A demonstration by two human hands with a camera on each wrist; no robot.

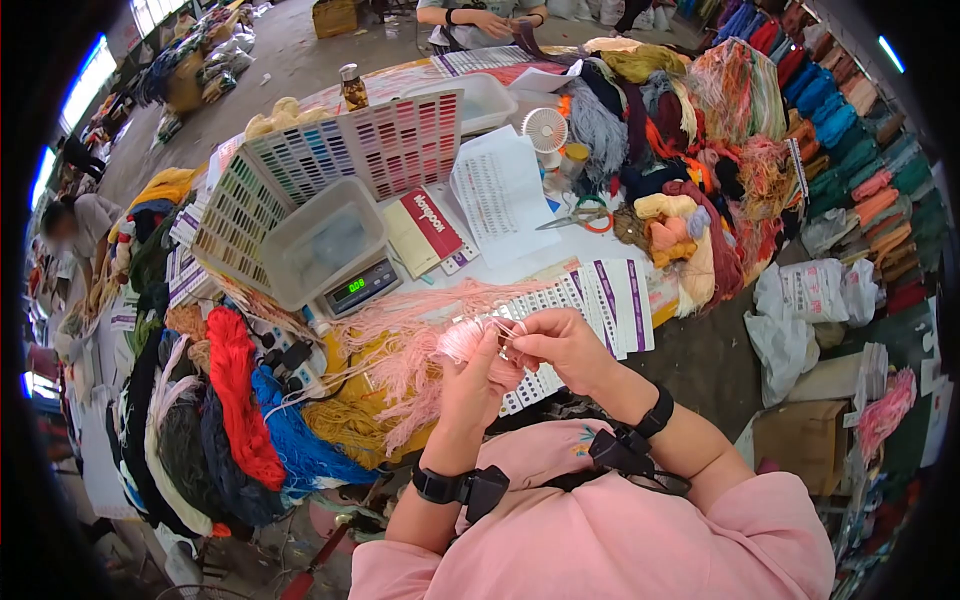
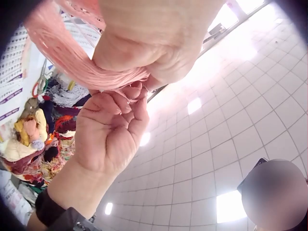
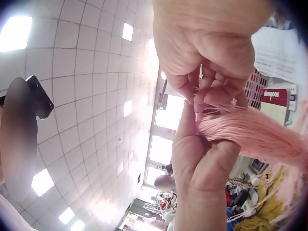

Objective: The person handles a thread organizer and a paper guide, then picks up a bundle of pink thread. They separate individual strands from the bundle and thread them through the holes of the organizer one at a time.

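A skein of pale pink yarn (image 1: 462,341) is gathered in my left hand (image 1: 468,388), whose fingers and thumb grip the bundle. Close beside it, my right hand (image 1: 562,345) pinches thin strands of the same yarn between thumb and fingertips. From the left wrist, the pink yarn (image 2: 67,50) runs as a thick band under the left hand (image 2: 144,43), and the right hand (image 2: 110,130) meets its end. In the right wrist view both hands nearly touch, fingers bent around the strands. More loose pink strands (image 1: 400,400) trail across the table to the left.
A scale (image 1: 360,287) bears a clear plastic tub (image 1: 325,245), with an open colour chart (image 1: 330,150) behind. Scissors (image 1: 590,217), a small fan (image 1: 545,130) and printed sheets (image 1: 500,190) lie beyond. Coloured yarn heaps, including a red skein (image 1: 240,395), line both sides. Punched cards (image 1: 620,300) sit close by.
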